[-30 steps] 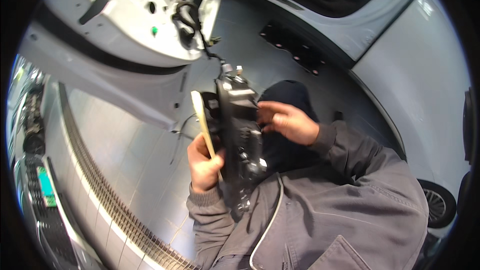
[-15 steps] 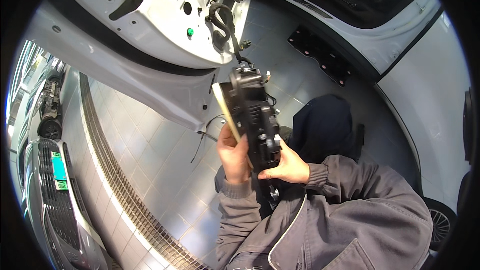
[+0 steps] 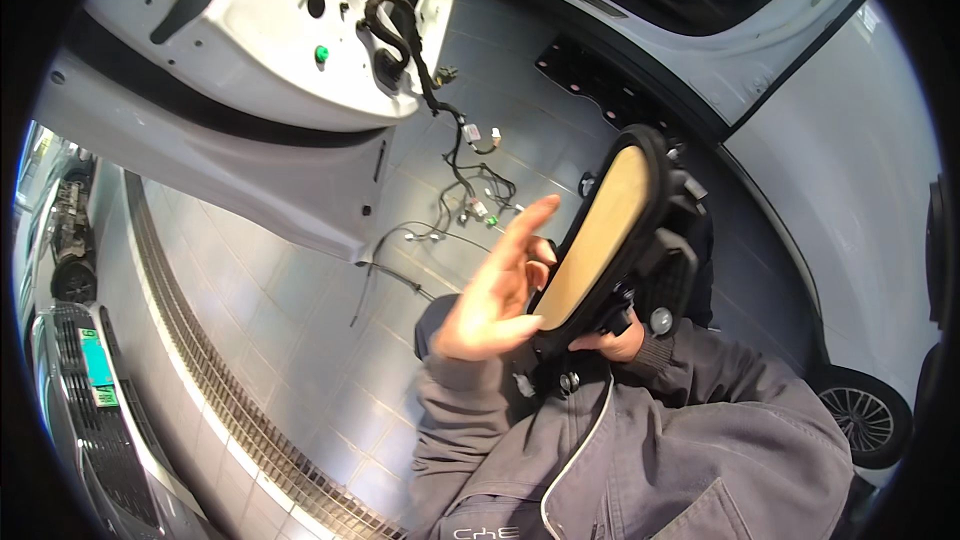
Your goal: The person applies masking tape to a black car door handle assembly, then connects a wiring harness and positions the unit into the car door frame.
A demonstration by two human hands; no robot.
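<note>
A long black unit, seemingly plastic, with a rounded rim and a flat tan face, leans in front of my chest. My right hand grips its lower end from beneath; most of those fingers are hidden behind it. Along the rim's left side, my left hand is open with fingers stretched out, its thumb tip at the lower edge of the tan face. Beyond that hand, a black wiring harness with several plugs hangs from the white door panel, its loose ends spread over the floor.
A green clip sits on the door panel. A thin cable trails near the door's lower corner. The white car body stands at right, with a black perforated sheet beside it. A floor grate and another car are at left.
The black unit has turned, so its tan face now shows, and it has moved right, away from the harness. My left hand has let go and opened. The view has shifted.
</note>
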